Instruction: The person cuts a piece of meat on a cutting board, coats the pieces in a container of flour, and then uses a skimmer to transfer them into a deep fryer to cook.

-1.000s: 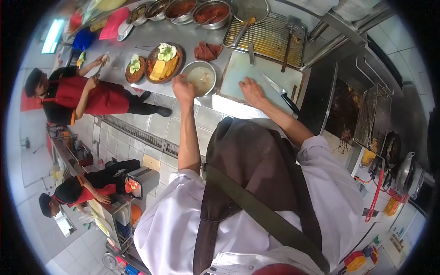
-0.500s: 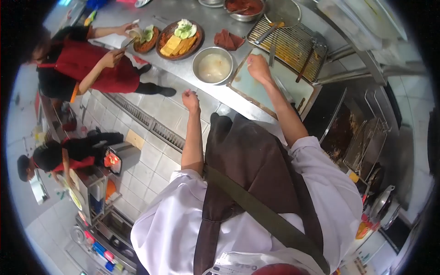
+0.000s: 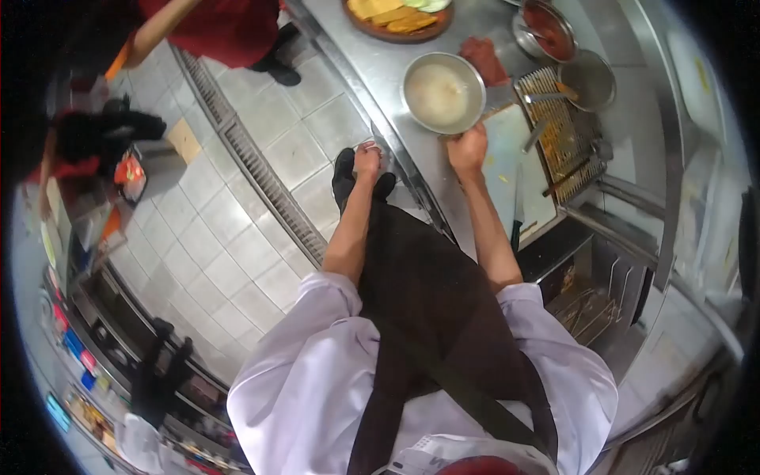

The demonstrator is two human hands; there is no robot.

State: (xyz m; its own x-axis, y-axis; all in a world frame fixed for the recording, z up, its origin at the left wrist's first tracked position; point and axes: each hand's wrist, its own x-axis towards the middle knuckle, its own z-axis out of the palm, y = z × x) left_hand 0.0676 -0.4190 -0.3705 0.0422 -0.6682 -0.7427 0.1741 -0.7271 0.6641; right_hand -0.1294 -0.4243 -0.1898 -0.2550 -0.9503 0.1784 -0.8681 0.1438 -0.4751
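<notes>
My right hand [image 3: 467, 149] rests on the near corner of a pale cutting board [image 3: 522, 170], right beside a steel bowl [image 3: 443, 93] of cloudy pale liquid. Its fingers lie at the board's edge with nothing in them. My left hand [image 3: 366, 158] hangs off the steel counter [image 3: 380, 71], over the tiled floor, fingers curled in and empty. A black-handled knife [image 3: 516, 207] lies on the board, to the right of my right forearm. My brown apron and white sleeves fill the lower middle.
A wire rack [image 3: 564, 134] with utensils sits beyond the board, next to a red cloth [image 3: 484, 59], a sauce bowl [image 3: 548, 30] and a wooden plate of food [image 3: 396, 16]. A person in a red apron [image 3: 214, 24] stands top left. A floor drain [image 3: 253, 158] runs alongside the counter.
The view has swung right and down. My left hand dropped from beside the bowl to below the counter edge. My right hand slid across the board to its corner by the bowl.
</notes>
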